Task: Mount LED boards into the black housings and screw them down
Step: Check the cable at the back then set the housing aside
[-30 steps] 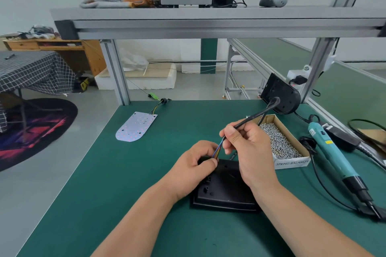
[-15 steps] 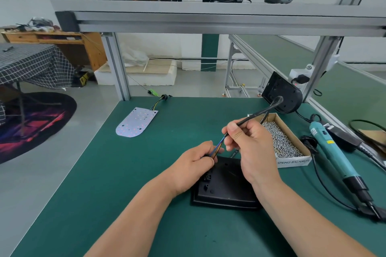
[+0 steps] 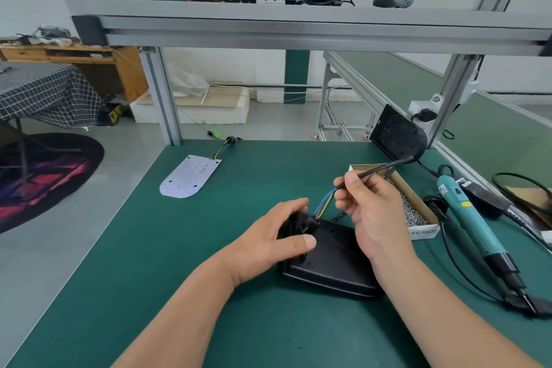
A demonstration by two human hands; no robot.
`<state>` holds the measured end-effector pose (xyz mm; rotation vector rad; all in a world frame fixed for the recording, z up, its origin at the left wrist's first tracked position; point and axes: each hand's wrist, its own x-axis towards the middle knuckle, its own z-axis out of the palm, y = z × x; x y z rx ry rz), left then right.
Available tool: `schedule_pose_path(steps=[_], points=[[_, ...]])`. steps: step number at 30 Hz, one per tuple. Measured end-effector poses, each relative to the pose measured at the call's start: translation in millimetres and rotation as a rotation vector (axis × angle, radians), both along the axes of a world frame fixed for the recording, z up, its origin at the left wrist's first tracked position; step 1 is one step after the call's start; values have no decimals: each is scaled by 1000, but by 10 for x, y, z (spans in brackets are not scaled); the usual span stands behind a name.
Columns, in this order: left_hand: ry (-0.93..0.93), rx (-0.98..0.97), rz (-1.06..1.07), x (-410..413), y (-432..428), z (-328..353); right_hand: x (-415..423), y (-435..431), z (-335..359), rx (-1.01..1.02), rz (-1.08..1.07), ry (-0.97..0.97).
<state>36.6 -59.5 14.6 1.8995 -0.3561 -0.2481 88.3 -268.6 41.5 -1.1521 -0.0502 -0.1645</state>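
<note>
black housing (image 3: 328,260) lies near the surface's front edge | left grip (image 3: 268,245) clamps its far end | right grip (image 3: 367,212) pinches black cable (image 3: 376,170) above it | coloured wires (image 3: 324,203) enter the housing, though we cannot make out where | LED board (image 3: 191,173) toward the far-left corner

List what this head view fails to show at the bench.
Head view:
- Far end of the housing: covered by the left hand gripping it.
- Where the wires enter it: dark, too small.
- Label on the box: partly behind the right hand pinching the cable.
- Tip of the screwdriver: blurred at the right edge.
</note>
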Motion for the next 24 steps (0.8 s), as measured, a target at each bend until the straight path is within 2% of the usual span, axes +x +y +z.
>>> schedule_pose_path(steps=[4, 7, 9, 10, 11, 13, 14, 15, 16, 18, 19, 20, 22, 24], points=[[-42, 143, -45, -19, -29, 39, 26, -33, -7, 32, 1, -12], [-62, 302, -100, -27, -60, 37, 44, -99, 9, -27, 31, 28], [-100, 403, -114, -40, -68, 35, 43, -170, 67, -144, 89, 90], [-112, 422, -112, -43, -66, 38, 34, -211, 103, -264, 121, 113], [-118, 421, -107, -41, -63, 41, 16, -261, 134, -472, 143, 110], [-127, 395, -103, -36, -60, 46, -37, -343, 154, -1038, 81, -14], [-135, 386, -101, -35, -62, 51, -67, -358, 150, -1246, -31, -136], [-144, 379, -96, -34, -63, 54, -101, -344, 158, -1312, -156, -306], [-152, 370, -89, -34, -65, 55, -147, -304, 175, -1284, -236, -512], [-165, 345, -77, -41, -69, 54, -175, -224, 202, -1264, -214, -885], [-171, 340, -71, -48, -74, 51, -157, -199, 195, -1350, -149, -980], [-177, 336, -58, -52, -74, 46, -137, -174, 182, -1471, -83, -1011], [-184, 322, -22, -51, -67, 37, -131, -157, 132, -1673, 48, -952], [-172, 285, 2, -45, -66, 35, -137, -171, 92, -1745, 128, -872]])
